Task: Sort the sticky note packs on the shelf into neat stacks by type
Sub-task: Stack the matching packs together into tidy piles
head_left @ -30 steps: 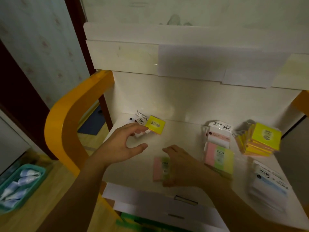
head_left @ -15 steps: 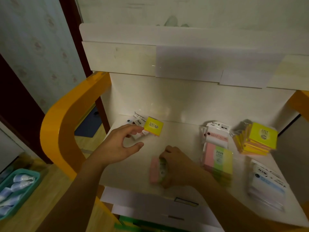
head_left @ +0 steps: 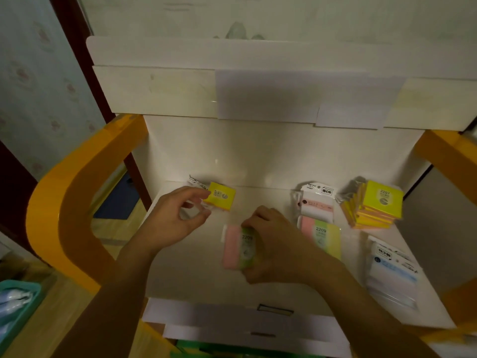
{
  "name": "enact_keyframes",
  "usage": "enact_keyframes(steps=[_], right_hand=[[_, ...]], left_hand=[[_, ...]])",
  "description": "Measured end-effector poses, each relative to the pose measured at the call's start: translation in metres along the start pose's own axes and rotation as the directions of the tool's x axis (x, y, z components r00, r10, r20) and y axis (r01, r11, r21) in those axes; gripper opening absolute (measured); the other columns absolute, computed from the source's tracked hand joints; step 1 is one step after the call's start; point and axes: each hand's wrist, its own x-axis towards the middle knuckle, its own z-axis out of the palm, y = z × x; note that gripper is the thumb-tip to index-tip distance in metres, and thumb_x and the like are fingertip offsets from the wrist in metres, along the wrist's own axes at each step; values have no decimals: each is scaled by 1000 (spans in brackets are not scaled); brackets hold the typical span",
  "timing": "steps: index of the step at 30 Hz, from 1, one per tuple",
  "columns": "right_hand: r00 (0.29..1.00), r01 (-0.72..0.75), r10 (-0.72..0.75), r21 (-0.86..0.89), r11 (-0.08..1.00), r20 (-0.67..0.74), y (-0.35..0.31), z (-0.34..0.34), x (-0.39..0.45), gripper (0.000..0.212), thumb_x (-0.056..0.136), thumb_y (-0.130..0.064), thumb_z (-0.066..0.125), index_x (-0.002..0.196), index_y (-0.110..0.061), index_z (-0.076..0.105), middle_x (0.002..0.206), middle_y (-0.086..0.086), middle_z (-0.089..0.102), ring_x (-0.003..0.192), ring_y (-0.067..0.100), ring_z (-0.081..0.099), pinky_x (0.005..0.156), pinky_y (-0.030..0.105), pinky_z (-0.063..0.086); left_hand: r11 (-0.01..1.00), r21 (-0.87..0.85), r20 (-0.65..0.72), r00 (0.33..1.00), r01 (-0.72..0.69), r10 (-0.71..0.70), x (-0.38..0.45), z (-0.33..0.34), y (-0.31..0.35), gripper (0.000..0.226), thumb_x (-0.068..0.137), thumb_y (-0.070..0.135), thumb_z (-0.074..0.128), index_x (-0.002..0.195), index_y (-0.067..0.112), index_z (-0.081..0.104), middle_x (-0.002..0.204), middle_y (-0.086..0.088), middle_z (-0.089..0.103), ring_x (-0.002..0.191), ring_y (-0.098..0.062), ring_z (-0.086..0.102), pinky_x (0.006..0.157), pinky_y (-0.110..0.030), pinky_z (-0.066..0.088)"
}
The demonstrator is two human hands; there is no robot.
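My right hand [head_left: 277, 248] grips a pink, green and yellow striped pack [head_left: 237, 248] marked 2209 and holds it tilted just above the white shelf [head_left: 196, 275]. My left hand [head_left: 175, 218] hovers with curved fingers beside a loose yellow pack [head_left: 220, 196] at the back left, index fingertip near its edge, holding nothing. White bagged packs [head_left: 197, 183] lie partly hidden behind that hand. To the right sit a matching striped stack [head_left: 322, 235], a pink-and-white bagged pack [head_left: 316, 202], a tall yellow stack [head_left: 376, 205] and blue-and-white bagged packs [head_left: 392, 267].
Orange curved frame arms [head_left: 74, 192] flank the shelf on both sides. A white upper shelf front [head_left: 232, 94] overhangs the back. A teal basket [head_left: 18, 303] sits on the wooden floor at lower left. White drawer fronts [head_left: 245, 324] lie below the shelf edge.
My right hand has closed round the striped pack and lifted its edge off the shelf. My left hand's fingers have curled closer toward the loose yellow pack.
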Motion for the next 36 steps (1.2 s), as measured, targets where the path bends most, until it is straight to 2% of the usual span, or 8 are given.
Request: enact_keyframes(steps=[5,11,17,20,23,27,30,36], right_hand=[[995,-25,27,24,999,-97,5,-31,-22,82,56,-55,77,129,-28,51,112,-14,41,102,6,43,90,22,45],[984,-82,83,12,997,-157,23,-49,-40,83,47,-59,74,123,-30,56,110,-16,43,98,0,43,81,3,32],[965,-125,137,67,990,-224,34,-54,-62,65,45,-53,77,104,-29,62,102,-13,49,93,2,48,81,16,43],[964,-122,132,58,991,-229,35,-55,-69,59,48,-49,77,99,-23,63,96,-12,51,92,0,43,81,19,42],[963,-140,149,55,989,-223,38,-57,-73,61,49,-51,78,103,-27,62,99,-14,48,93,-3,43,80,13,40],[956,-176,186,63,982,-229,47,-69,-79,71,46,-58,78,110,-37,57,104,-18,45,94,-3,44,80,1,31],[955,-198,210,76,977,-212,58,-76,-82,80,44,-63,74,118,-44,51,103,-21,43,100,-6,42,81,-1,28],[955,-238,238,18,971,-176,78,-70,-75,83,48,-42,87,124,-28,58,104,-12,45,95,2,43,80,-1,30]], left_hand=[[971,188,-98,987,145,-128,31,15,-15,43,76,37,82,112,19,70,106,5,66,92,-14,64,81,-28,51],[851,514,266,923,109,-279,100,30,-24,95,48,71,70,128,23,57,125,0,55,120,-23,53,95,-33,47],[710,674,86,933,203,-348,104,72,-27,93,51,87,60,123,30,61,123,-9,59,114,-32,52,97,-40,47],[737,637,41,944,228,-328,102,84,-26,93,46,86,53,122,33,63,119,-7,61,111,-31,57,95,-41,49],[768,588,83,926,253,-368,101,85,-8,95,58,65,75,134,15,51,129,-17,50,120,-37,50,96,-39,46],[877,470,184,961,100,-208,101,64,7,90,53,55,79,125,7,55,121,-10,53,116,-29,50,87,-30,38],[945,324,259,964,-30,-58,91,42,22,95,57,33,91,140,18,49,130,3,54,116,-14,53,89,-18,37],[984,97,296,949,-146,112,70,22,46,95,59,25,92,141,32,46,129,19,56,116,4,53,89,1,35]])
